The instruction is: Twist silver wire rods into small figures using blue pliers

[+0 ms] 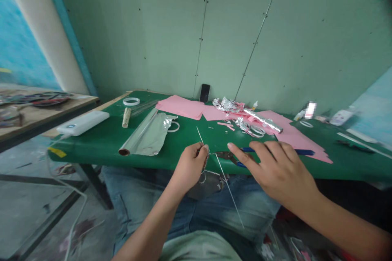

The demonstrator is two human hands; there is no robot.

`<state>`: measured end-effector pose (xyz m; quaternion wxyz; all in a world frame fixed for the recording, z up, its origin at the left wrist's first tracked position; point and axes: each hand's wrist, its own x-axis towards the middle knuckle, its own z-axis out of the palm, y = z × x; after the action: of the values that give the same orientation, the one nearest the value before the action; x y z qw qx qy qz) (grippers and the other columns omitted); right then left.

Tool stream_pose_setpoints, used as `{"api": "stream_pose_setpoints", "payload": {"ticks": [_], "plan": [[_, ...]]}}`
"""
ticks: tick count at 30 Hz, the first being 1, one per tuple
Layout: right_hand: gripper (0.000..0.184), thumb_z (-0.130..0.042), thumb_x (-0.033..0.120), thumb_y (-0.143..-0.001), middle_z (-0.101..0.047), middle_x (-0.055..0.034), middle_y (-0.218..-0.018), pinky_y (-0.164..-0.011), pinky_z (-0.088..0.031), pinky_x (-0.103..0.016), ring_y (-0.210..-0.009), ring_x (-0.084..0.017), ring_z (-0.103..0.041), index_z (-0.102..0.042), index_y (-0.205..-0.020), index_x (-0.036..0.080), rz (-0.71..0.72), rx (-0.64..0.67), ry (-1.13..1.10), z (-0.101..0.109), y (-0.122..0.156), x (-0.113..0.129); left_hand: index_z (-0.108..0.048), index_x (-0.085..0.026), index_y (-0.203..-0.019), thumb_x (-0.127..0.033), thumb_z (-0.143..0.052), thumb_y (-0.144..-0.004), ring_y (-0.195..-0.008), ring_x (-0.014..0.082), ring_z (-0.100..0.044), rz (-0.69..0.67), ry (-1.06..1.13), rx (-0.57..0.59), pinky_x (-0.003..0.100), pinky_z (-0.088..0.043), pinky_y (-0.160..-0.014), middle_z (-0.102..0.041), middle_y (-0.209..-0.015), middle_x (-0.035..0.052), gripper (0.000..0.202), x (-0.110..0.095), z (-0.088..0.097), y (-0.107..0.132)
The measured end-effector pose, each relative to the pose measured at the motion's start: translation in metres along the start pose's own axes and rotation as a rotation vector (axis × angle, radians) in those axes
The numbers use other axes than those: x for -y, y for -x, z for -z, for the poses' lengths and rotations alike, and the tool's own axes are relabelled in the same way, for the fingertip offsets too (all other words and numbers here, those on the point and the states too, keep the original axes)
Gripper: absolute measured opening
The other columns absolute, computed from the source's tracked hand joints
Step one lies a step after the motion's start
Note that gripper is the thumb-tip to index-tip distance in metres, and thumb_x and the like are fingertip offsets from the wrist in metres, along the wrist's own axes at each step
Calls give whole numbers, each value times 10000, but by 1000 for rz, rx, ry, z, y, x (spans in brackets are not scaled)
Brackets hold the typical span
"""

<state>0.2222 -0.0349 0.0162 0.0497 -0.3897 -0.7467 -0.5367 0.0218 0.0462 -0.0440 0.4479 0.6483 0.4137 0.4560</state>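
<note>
Near the table's front edge, my left hand (193, 164) pinches a thin silvery wire (211, 172), part of it twisted and looped below the fingers. My right hand (280, 167) is wrapped around blue-handled pliers (225, 155), whose dark jaws point left toward my left fingers. A straight thin length of wire (230, 191) slants down from beside the jaw tips over my lap. Another straight end (199, 134) sticks up past my left fingers. Whether the jaws grip the wire is too small to tell.
On the green table (186, 130) lie a foil roll (147, 134), pink paper sheets (180, 107), crumpled foil (228, 105), and white rings (131, 101). A white power bank (83, 123) with a cable sits at the left corner. A phone (204, 92) leans against the wall.
</note>
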Motion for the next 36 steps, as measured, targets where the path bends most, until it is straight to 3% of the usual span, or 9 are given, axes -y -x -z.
{"api": "stream_pose_setpoints", "payload": {"ticks": [10, 14, 18, 23, 28, 30, 33, 36], "plan": [[506, -521, 117, -916, -648, -63, -841, -651, -292, -347, -681, -198, -432, -530, -1407, 241, -1, 70, -50, 0, 1, 0, -372, -218, -602, -422, -430, -929, -471, 111, -334, -21, 8, 18, 241, -266, -482, -369, -503, -62, 390, 0, 0, 0], [611, -635, 136, -825, -643, -62, -891, -685, -370, -344, -752, -215, -498, -518, -1415, 242, -65, 152, -195, -7, 6, 0, -363, -217, -610, -402, -428, -939, -486, 110, -336, -51, 5, 37, 247, -279, -505, -367, -520, -65, 383, -4, 3, 1], [672, -660, 112, -766, -631, -20, -879, -670, -460, -307, -772, -192, -566, -526, -1404, 277, -203, 280, -515, -18, 9, -2, -355, -219, -627, -365, -399, -961, -513, 115, -349, -135, -67, 36, 254, -286, -525, -361, -552, -62, 368, -9, 5, 3], [623, -560, 122, -787, -688, -6, -882, -524, -458, -244, -573, -116, -531, -550, -1380, 313, -429, 517, -1047, -23, 6, -9, -339, -222, -650, -350, -380, -979, -525, 120, -327, -239, -153, 62, 265, -256, -527, -338, -571, -59, 356, -9, 7, 5], [476, -623, 269, -798, -742, -32, -1061, -728, -527, -321, -872, -214, -653, -661, -1272, 294, -533, 773, -1735, -21, 0, -19, -353, -220, -656, -350, -385, -979, -524, 117, -323, -304, -168, 113, 264, -248, -526, -353, -578, -56, 350, -9, 10, 6], [433, -627, 279, -801, -747, -13, -942, -697, -512, -309, -774, -189, -645, -691, -1229, 279, -538, 893, -1889, -20, -1, -22, -364, -218, -657, -338, -392, -975, -519, 114, -325, -329, -172, 118, 261, -253, -524, -359, -572, -57, 340, -9, 10, 7], [404, -617, 283, -817, -698, -1, -753, -589, -467, -278, -615, -148, -575, -703, -1209, 240, -486, 973, -1892, -19, 0, -24, -384, -216, -660, -339, -400, -971, -511, 112, -326, -345, -165, 120, 257, -260, -517, -362, -560, -57, 335, -10, 11, 7], [494, -612, 263, -830, -697, -30, -895, -647, -488, -300, -739, -177, -606, -615, -1323, 284, -475, 774, -1579, -19, 4, -22, -366, -214, -636, -342, -407, -968, -514, 110, -328, -299, -152, 49, 254, -259, -514, -355, -560, -54, 359, -10, 11, 5]]}}
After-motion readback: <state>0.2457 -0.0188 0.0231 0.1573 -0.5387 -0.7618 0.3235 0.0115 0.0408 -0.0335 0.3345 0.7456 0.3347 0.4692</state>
